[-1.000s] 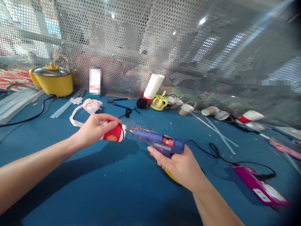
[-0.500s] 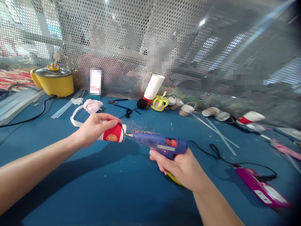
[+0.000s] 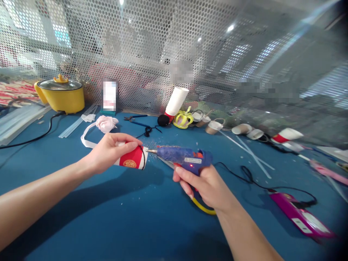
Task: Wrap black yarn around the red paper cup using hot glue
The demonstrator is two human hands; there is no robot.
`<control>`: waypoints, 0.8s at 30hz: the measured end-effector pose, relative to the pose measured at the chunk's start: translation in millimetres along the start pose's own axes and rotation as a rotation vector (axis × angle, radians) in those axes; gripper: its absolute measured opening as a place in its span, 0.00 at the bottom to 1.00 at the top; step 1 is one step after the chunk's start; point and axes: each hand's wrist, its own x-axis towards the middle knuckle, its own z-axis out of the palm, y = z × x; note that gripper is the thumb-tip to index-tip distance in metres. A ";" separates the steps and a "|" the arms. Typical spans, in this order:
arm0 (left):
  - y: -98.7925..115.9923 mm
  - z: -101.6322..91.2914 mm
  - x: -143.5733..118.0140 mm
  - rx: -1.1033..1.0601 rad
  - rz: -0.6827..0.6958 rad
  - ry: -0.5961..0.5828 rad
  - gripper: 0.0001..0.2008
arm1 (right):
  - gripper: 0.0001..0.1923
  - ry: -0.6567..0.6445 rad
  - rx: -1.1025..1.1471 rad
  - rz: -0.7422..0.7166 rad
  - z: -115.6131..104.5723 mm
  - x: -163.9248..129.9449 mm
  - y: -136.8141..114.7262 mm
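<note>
My left hand (image 3: 114, 150) is closed around a red and white paper cup (image 3: 132, 160) lying on its side, with a gold emblem facing me. A black cord (image 3: 143, 156) runs round the cup near its right end, close to my thumb and fingertip. In my right hand (image 3: 201, 185) is a blue glue gun (image 3: 182, 156) with a lit red light. Its metal nozzle points left and reaches the cup's end near the cord; whether it touches cannot be made out. Scissors with a yellow handle (image 3: 203, 208) are partly hidden behind my right hand.
A white ribbon roll (image 3: 106, 124), pliers (image 3: 136, 117) and a black yarn ball (image 3: 163, 120) lie beyond my hands. A yellow pot (image 3: 65, 98) stands back left. Stacked paper cups (image 3: 177, 101) lean near the mesh screen (image 3: 152, 43). A purple power strip (image 3: 299, 214) sits at right.
The glue gun has tilted, its rear end rising slightly, and its nozzle has moved up along the cup's end. The cup has shifted slightly, and more of the scissors shows.
</note>
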 end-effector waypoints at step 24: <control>0.4 -0.2 -2.9 0.082 0.178 -0.028 0.10 | 0.17 -0.060 0.164 0.051 -1.3 -0.7 4.2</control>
